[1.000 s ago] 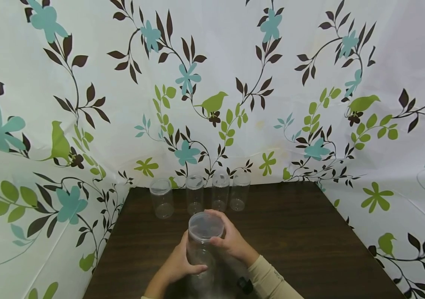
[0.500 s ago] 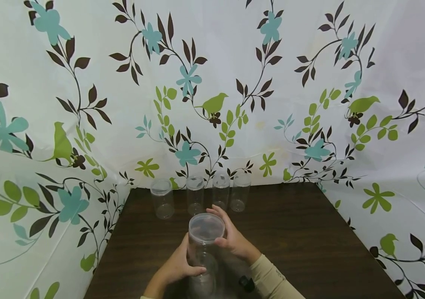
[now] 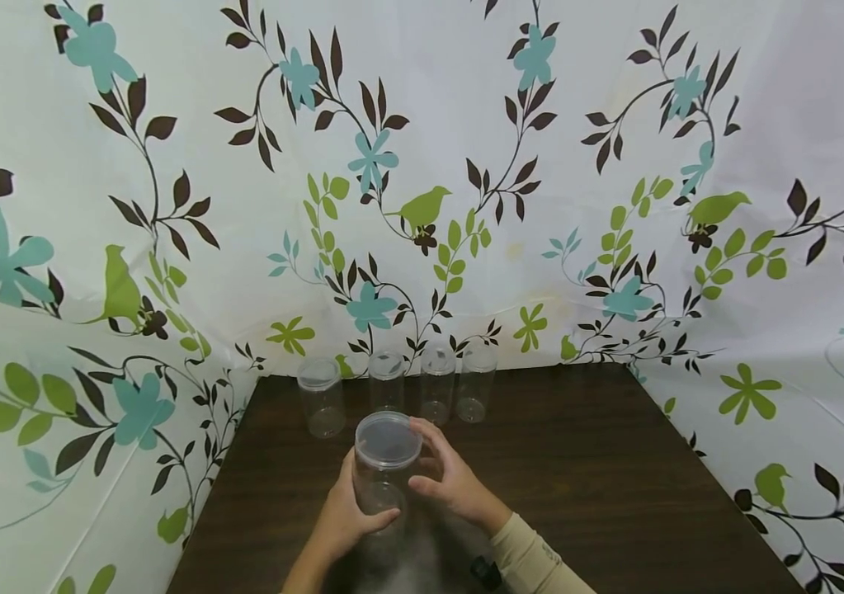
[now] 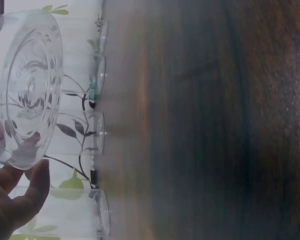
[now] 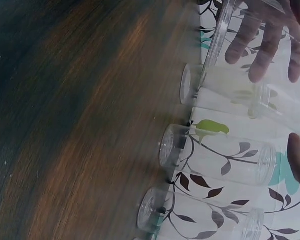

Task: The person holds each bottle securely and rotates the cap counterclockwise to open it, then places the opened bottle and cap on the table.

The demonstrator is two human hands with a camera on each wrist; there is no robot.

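A clear plastic jar with a translucent lid point(image 3: 388, 444) is held above the dark table, near the middle of the head view. My left hand point(image 3: 343, 511) grips its left side, thumb across the front. In the left wrist view the jar's round bottom point(image 4: 32, 92) shows, with left fingers point(image 4: 32, 195) curled at it. My right hand point(image 3: 459, 483) is at the jar's right side, fingers near the lid rim and thumb apart from the wall. The right wrist view shows left fingers point(image 5: 262, 55) through the clear wall; whether the right fingertips touch it, I cannot tell.
Several similar clear lidded jars, among them a leftmost jar point(image 3: 322, 400) and a rightmost jar point(image 3: 476, 388), stand in a row along the back of the dark wooden table point(image 3: 600, 495). A patterned sheet point(image 3: 511, 206) hangs behind and at both sides.
The held jar has shifted a little left and up with the left hand. My right thumb has come away from the jar's front. The back row has stayed in place.
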